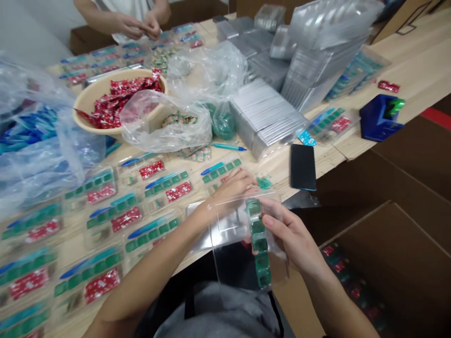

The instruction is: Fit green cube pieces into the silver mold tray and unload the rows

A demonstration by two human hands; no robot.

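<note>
My right hand (291, 234) grips the edge of a clear plastic blister pack (230, 234), held tilted above my lap. A column of green square pieces (260, 244) fills one side of it, by my thumb. Over the table, my left hand (234, 185) reaches past the pack with its fingers bent close together. Its fingertips are beside a small heap of tiny green pieces (263, 182), and what they pinch, if anything, is hidden. Just beyond lies a filled pack with a blue pen (212, 169).
Rows of filled packs (102, 284) cover the left. Behind stand a bowl (79, 119) of red sachets, plastic bags (225, 63) and stacked clear trays (264, 115). A phone (303, 166) and a blue tape dispenser (375, 117) lie right; a cardboard box (394, 263) stands below. Another person's hands (141, 26) work opposite.
</note>
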